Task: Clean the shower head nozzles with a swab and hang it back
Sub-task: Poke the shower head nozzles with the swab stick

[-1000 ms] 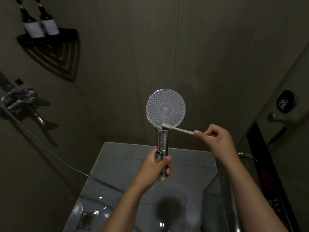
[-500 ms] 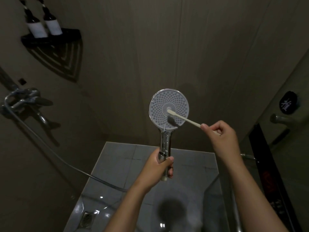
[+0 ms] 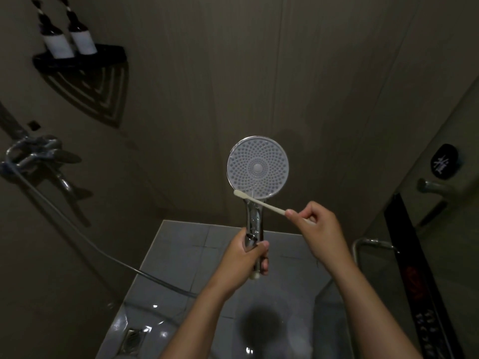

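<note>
We hold the work in front of us with both forearms extended. The left hand (image 3: 245, 260) supplies the lower grip. Its fingers and thumb are curled fully round the bottom of the chrome handle (image 3: 254, 218), closed on it with no gap showing. This sets the shower head (image 3: 258, 168) upright with its round nozzle face turned toward us, so every ring of nozzles is open to view and to the tool. The right hand (image 3: 317, 229) supplies the second grip. Thumb and forefinger pinch the near end of the swab (image 3: 263, 202), with the other fingers curled beneath, a narrow closure suited to fine steering. The swab shaft runs leftward and slightly upward across the neck of the handle. Its tip lies at the lower left edge of the nozzle face; we cannot tell whether it presses on a nozzle or only on the rim. We judge cleaning to be in progress and hanging not yet begun. Beyond the hands, the hose (image 3: 103, 252) runs above the tiled floor (image 3: 181, 255) up to the mixer tap (image 3: 33, 154) on the left wall. We cannot identify a wall holder. Farthest, a corner shelf (image 3: 77, 58) carries two bottles (image 3: 55, 41).
</note>
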Motion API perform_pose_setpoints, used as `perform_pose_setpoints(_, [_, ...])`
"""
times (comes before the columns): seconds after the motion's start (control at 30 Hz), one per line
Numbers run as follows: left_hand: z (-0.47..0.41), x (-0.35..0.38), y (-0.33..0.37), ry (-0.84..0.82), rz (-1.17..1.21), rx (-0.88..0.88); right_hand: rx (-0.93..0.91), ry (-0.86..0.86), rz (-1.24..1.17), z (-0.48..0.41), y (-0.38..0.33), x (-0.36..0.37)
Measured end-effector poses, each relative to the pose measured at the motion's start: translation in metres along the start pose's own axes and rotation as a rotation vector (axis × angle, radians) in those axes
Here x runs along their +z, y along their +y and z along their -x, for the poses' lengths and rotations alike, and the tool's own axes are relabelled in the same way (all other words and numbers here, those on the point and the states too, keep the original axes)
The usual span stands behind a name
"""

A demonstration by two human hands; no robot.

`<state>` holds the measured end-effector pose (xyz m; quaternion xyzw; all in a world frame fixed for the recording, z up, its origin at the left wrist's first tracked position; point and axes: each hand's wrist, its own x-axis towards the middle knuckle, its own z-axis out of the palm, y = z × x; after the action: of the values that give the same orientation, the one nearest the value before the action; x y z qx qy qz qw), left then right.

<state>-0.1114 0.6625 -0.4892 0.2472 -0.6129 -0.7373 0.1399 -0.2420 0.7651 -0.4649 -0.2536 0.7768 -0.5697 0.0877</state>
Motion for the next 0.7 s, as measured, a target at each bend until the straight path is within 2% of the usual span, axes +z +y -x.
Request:
perform_pose_setpoints(0.1, [0.0,-0.002,0.001,-0.013,-0.004,0.004,-0.018,-0.002,-0.026,0.0,-0.003,-0.002])
perform_pose_setpoints(0.2, [0.0,-0.003,0.0,-0.029,-0.003,0.0,-0.042,0.079,-0.105,-0.003,-0.01,-0.006])
perform_pose_setpoints(0.37, [0.001,-0.003,-0.002,-0.025,0.003,-0.02,-0.092,0.134,-0.045,-0.005,-0.011,-0.007])
perform_pose_setpoints(0.7, [0.005,0.002,0.003,-0.01,-0.016,0.005,-0.104,0.001,0.017,0.008,-0.007,0.015])
